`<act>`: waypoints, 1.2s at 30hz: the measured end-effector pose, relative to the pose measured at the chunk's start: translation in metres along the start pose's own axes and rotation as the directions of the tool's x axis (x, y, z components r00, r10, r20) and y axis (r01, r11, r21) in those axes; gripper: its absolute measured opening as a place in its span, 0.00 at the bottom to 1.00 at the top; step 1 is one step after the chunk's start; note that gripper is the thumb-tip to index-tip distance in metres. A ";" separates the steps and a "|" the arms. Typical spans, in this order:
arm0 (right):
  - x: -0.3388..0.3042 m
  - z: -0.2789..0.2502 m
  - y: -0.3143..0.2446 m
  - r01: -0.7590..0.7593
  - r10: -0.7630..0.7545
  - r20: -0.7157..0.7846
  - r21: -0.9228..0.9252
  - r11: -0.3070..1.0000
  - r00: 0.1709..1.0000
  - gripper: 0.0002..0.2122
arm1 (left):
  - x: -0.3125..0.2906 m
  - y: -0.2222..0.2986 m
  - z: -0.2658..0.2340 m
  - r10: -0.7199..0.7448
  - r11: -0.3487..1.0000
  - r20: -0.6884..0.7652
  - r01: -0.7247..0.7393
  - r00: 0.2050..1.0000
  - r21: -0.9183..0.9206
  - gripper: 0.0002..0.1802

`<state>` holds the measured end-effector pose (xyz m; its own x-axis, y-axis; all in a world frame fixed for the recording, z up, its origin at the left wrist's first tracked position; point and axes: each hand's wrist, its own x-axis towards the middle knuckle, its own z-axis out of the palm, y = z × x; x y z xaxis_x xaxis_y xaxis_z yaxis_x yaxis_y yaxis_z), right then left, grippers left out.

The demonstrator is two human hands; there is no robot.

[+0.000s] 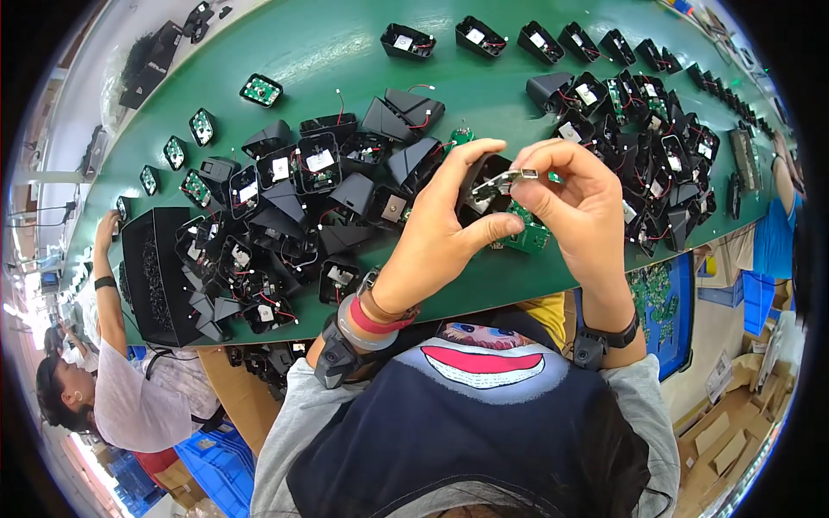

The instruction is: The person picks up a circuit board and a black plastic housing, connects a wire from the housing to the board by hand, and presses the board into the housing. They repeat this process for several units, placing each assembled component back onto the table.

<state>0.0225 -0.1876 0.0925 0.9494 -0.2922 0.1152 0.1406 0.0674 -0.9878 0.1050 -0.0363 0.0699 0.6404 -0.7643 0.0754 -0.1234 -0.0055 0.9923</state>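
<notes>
My left hand point(429, 237) is wrapped round a black plastic housing point(474, 177), its open side up. In a pinch of thumb and fingers, my right hand point(577, 198) grips a small circuit board point(495, 186) with a metal connector at its edge. The board is tilted at the housing's opening; whether it touches the inside I cannot tell. Beneath my hands lie green circuit boards point(531, 235) on the table. To the left is a heap of black housings point(281, 203), several with white pads and red wires showing.
Another heap of housings point(682, 155) lies right on the green table point(345, 52). Housings stand in a row point(479, 37) along the far side. A black bin point(154, 276) of small dark parts is at the left. A co-worker point(142, 388) reaches over the left end. A blue tray point(678, 315) holds boards.
</notes>
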 end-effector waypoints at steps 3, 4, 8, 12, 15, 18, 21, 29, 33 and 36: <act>-0.005 0.006 0.002 -0.033 0.031 -0.102 -0.020 0.999 0.994 0.09 | -0.002 -0.004 0.002 0.005 0.999 -0.058 -0.003 0.998 0.033 0.49; -0.004 0.006 0.003 -0.035 0.033 -0.103 -0.020 0.999 0.994 0.09 | -0.002 -0.006 0.004 0.004 0.999 -0.057 -0.002 0.998 0.032 0.49; -0.002 0.004 0.000 -0.122 0.118 -0.112 -0.027 0.992 0.987 0.07 | -0.004 -0.003 0.006 0.117 0.986 -0.136 -0.099 0.984 0.131 0.52; 0.003 -0.009 -0.004 -0.252 0.252 -0.004 0.057 0.966 0.968 0.08 | -0.005 0.004 0.007 0.080 0.976 -0.084 -0.061 0.993 0.208 0.54; 0.007 -0.023 -0.003 -0.441 0.429 0.103 0.186 0.878 0.897 0.08 | -0.003 0.000 0.008 0.035 0.990 -0.018 -0.032 0.999 0.134 0.57; 0.005 -0.028 -0.002 -0.489 0.480 0.094 0.182 0.853 0.872 0.08 | -0.003 -0.006 0.008 0.025 0.998 0.039 -0.028 0.999 0.059 0.58; 0.000 -0.031 -0.001 -0.474 0.465 0.096 0.119 0.872 0.880 0.07 | -0.003 -0.001 0.011 -0.065 0.998 0.094 0.063 0.993 0.023 0.58; -0.005 -0.007 0.012 -0.289 0.281 -0.090 -0.098 0.952 0.955 0.07 | 0.002 -0.010 0.012 0.008 1.000 0.085 -0.008 0.996 -0.001 0.43; -0.007 -0.005 0.020 -0.196 0.158 -0.163 -0.249 0.949 0.974 0.09 | 0.003 -0.002 0.009 -0.100 0.972 0.101 0.119 0.990 -0.203 0.34; -0.008 -0.001 0.018 -0.212 0.201 -0.151 -0.064 0.975 0.968 0.09 | 0.000 -0.002 0.011 -0.154 0.931 0.084 0.173 0.985 -0.322 0.32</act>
<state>0.0173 -0.1854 0.0739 0.9048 -0.4132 -0.1027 -0.0823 0.0668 -0.9944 0.0971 -0.0439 0.0666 0.5859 -0.8058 -0.0863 0.2401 0.0708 0.9682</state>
